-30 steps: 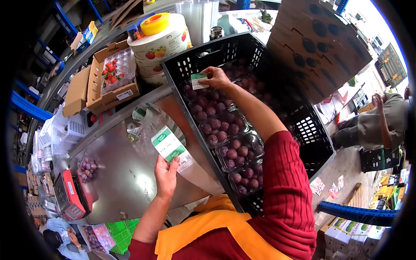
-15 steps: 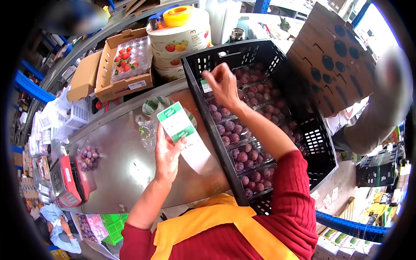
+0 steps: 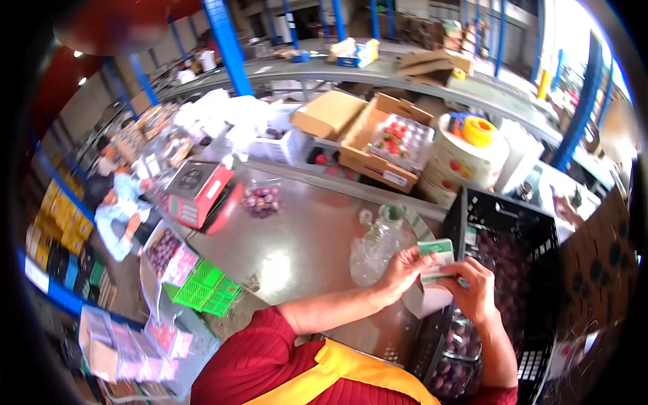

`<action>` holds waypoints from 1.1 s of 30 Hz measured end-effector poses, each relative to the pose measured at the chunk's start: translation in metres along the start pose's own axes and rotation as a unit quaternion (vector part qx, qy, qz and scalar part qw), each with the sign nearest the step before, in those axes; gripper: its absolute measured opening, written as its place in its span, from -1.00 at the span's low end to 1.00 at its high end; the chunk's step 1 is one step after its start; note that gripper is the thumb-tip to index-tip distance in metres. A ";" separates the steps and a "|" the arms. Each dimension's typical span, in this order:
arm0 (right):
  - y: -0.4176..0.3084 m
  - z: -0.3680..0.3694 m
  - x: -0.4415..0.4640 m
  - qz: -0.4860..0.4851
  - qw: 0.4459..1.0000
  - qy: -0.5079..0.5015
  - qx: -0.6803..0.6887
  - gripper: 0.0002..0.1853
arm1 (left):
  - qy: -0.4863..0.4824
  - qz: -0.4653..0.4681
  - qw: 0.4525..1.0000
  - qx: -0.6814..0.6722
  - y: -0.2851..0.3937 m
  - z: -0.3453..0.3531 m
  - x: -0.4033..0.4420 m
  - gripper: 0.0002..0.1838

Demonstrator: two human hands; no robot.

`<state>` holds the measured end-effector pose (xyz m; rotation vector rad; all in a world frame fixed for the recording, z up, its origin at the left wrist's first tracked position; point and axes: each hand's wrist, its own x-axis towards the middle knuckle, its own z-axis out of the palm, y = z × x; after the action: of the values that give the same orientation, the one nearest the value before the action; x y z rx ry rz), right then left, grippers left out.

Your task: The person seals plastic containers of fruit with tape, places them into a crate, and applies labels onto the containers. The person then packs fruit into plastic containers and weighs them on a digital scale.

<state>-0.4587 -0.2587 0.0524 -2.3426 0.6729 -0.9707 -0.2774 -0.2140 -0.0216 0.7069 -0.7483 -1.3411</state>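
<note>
A strip of green-and-white labels (image 3: 435, 250) is stretched between my hands, its white tail hanging below. My left hand (image 3: 399, 271) is closed on the strip's left side. My right hand (image 3: 476, 286) has thumb and fingers pinched at the strip's right edge, by a green band. Just beyond my left hand lie crumpled clear plastic (image 3: 368, 258) and a roll of green-and-white tape (image 3: 393, 213). Right of my hands stands a black crate (image 3: 435, 337) holding clear packs of plums (image 3: 462, 337); one pack at its far end carries a green-and-white label (image 3: 470, 235).
A bag of plums (image 3: 262, 200) lies on the steel table (image 3: 304, 233) near a red scale (image 3: 197, 192). Along the back stand a carton (image 3: 368, 154) with strawberries and large label rolls (image 3: 462, 162). Green baskets (image 3: 206, 287) stand at left; a person (image 3: 121, 216) sits beyond.
My right hand has come back from above the crate to the label strip in my left hand. The view has swung left, bringing the scale and seated person further in.
</note>
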 end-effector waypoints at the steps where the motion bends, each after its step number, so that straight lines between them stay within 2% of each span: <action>1: -0.007 -0.002 -0.008 0.014 0.999 0.037 -0.003 -0.72 | -0.014 -0.024 1.000 0.001 0.000 0.004 -0.005 -0.76; 2: -0.008 -0.006 -0.007 -0.036 0.996 0.040 -0.071 -0.73 | -0.002 0.005 0.998 0.061 -0.002 0.005 -0.003 -0.79; 4: -0.012 -0.010 -0.004 -0.123 0.976 0.060 -0.168 -0.76 | 0.004 0.002 0.999 0.036 0.000 0.011 -0.005 -0.79; 6: -0.012 -0.013 -0.002 -0.162 0.974 0.062 -0.144 -0.77 | 0.002 -0.006 1.000 0.004 0.001 0.012 -0.005 -0.76; 7: -0.011 -0.013 0.000 -0.183 0.972 0.066 -0.130 -0.77 | 0.030 0.022 0.999 0.011 0.001 0.009 -0.002 -0.76; 8: -0.012 -0.016 0.000 -0.165 0.984 0.064 -0.026 -0.79 | 0.056 0.048 0.997 0.013 -0.005 0.006 0.004 -0.75; 9: -0.005 -0.024 0.003 -0.188 0.980 0.048 0.045 -0.81 | 0.078 0.066 0.995 0.008 -0.019 0.007 0.010 -0.74; 11: 0.020 -0.046 -0.002 -0.095 0.958 0.105 0.249 -0.75 | 0.082 0.121 0.987 0.071 -0.045 -0.023 0.018 -0.74; 12: 0.036 -0.053 -0.007 0.041 0.933 0.216 0.286 -0.81 | 0.119 0.103 0.986 0.055 -0.036 -0.021 0.013 -0.77; 13: 0.060 -0.067 -0.006 0.123 0.937 0.235 0.226 -0.87 | 0.132 0.093 0.979 0.128 -0.027 -0.032 0.009 -0.80; 14: 0.091 -0.074 -0.013 0.160 0.932 0.211 0.246 -0.85 | 0.132 0.071 0.978 0.146 -0.014 -0.025 -0.001 -0.79; 15: 0.124 -0.073 -0.020 0.224 0.941 0.183 0.177 -0.82 | 0.137 0.059 0.978 0.148 -0.014 -0.036 -0.007 -0.78; 16: 0.167 -0.063 -0.035 0.254 0.941 0.151 0.166 -0.78 | 0.115 0.047 0.980 0.158 -0.014 -0.040 -0.014 -0.78; 17: 0.201 -0.052 -0.054 0.242 0.956 0.123 0.112 -0.71 | 0.099 0.046 0.980 0.167 -0.016 -0.042 -0.020 -0.78; 18: 0.224 -0.042 -0.068 0.290 0.947 0.091 0.100 -0.65 | 0.084 0.029 0.983 0.163 -0.020 -0.044 -0.026 -0.77; 19: 0.249 -0.032 -0.082 0.294 0.946 0.079 0.110 -0.61 | 0.075 0.015 0.984 0.162 -0.022 -0.043 -0.033 -0.77; 21: 0.245 -0.027 -0.085 0.281 0.949 0.069 0.127 -0.59 | 0.068 -0.019 0.986 0.149 -0.018 -0.037 -0.038 -0.75; 24: 0.241 -0.010 -0.075 0.283 0.949 0.062 0.123 -0.57 | 0.043 -0.011 0.985 0.168 -0.023 -0.032 -0.040 -0.69; 25: 0.233 -0.005 -0.067 0.303 0.947 0.046 0.097 -0.50 | 0.033 -0.018 0.985 0.171 -0.022 -0.024 -0.039 -0.54; 27: 0.244 0.018 -0.064 0.261 0.964 0.049 -0.001 -0.43 | 0.028 -0.017 0.987 0.155 -0.020 -0.007 -0.039 -0.36; 28: 0.234 0.023 -0.064 0.249 0.961 0.026 -0.116 -0.40 | 0.010 -0.026 0.989 0.147 -0.019 -0.008 -0.038 -0.21; 31: 0.223 0.024 -0.050 0.231 0.917 0.157 -0.284 -0.42 | 0.004 -0.027 0.992 0.126 -0.015 -0.004 -0.037 -0.15; 32: 0.223 0.019 -0.043 0.204 0.909 0.193 -0.308 -0.53 | 0.000 -0.019 0.994 0.112 -0.011 0.003 -0.036 -0.11; 33: 0.218 0.017 -0.040 0.249 0.898 0.240 -0.272 -0.64 | -0.001 -0.013 0.995 0.096 -0.011 0.004 -0.035 -0.12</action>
<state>-0.5242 -0.3924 -0.1123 -2.1564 1.8449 -1.2273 -0.2894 -0.1802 -0.0304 0.8702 -0.8787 -1.3052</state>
